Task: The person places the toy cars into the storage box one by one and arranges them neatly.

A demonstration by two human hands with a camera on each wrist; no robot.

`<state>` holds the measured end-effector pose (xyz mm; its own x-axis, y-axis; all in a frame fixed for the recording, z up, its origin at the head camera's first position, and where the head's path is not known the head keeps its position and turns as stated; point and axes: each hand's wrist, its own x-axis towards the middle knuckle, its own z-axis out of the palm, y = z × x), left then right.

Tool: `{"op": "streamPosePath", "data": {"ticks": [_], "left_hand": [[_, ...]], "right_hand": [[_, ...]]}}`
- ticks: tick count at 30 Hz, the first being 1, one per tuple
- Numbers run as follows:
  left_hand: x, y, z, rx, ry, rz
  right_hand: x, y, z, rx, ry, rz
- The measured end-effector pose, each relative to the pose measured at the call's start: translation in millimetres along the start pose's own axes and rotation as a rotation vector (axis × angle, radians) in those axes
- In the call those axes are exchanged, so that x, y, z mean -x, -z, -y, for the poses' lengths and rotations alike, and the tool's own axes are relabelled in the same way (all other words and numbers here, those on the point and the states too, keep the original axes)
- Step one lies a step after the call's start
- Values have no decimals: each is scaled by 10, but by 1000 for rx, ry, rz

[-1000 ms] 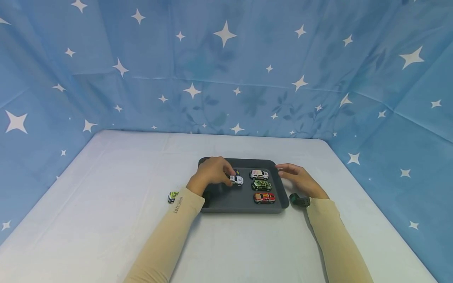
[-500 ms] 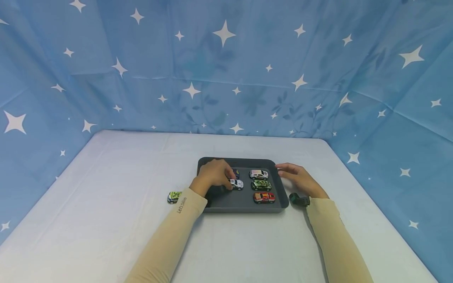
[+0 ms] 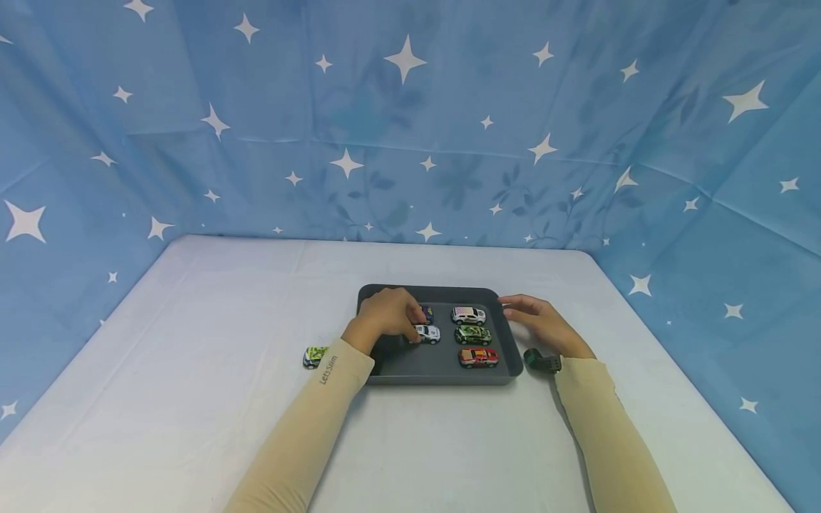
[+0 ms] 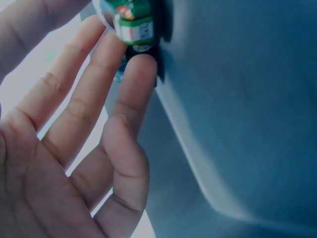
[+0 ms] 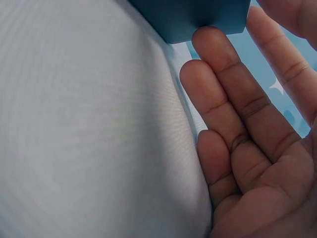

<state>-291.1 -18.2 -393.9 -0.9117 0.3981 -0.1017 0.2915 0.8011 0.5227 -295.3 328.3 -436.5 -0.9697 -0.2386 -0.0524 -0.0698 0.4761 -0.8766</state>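
Observation:
Inside the dark grey baking tray (image 3: 442,380), my left hand (image 3: 388,313) pinches a white toy car (image 3: 427,333) by its left end. A dark blue toy car (image 3: 427,313), partly covered by the fingers, sits just behind it. In the left wrist view, a green-marked toy car end (image 4: 136,29) shows beyond the fingertips. My right hand (image 3: 539,320) touches the tray's right rim with relaxed fingers. The right wrist view shows one fingertip (image 5: 210,42) against the tray's outer wall (image 5: 198,22).
Along the tray's right side stand a white patterned toy car (image 3: 468,315), a green one (image 3: 473,335) and a red one (image 3: 477,358). Left of the tray, a lime-green toy car (image 3: 314,356) is partly behind the sleeve. A white cloth covers the table (image 3: 256,285); a starry blue curtain (image 3: 288,142) hangs behind.
My left hand has lowered slightly with the white car, revealing more of the dark blue car behind. The right hand stays at the rim.

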Motion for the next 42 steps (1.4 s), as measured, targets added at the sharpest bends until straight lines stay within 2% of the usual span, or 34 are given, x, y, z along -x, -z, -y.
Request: {"op": "streamPosePath", "data": {"ticks": [7, 15, 33, 42], "left_hand": [[34, 106, 14, 70, -30, 25], [94, 222, 47, 196, -104, 68], [331, 424, 163, 308, -199, 102], [429, 441, 267, 406, -326, 113]], "right_hand": [[-13, 4, 0, 4, 0, 1], [-5, -9, 17, -2, -3, 3], [-3, -12, 10, 18, -2, -7], [-11, -12, 2, 10, -9, -8]]}}
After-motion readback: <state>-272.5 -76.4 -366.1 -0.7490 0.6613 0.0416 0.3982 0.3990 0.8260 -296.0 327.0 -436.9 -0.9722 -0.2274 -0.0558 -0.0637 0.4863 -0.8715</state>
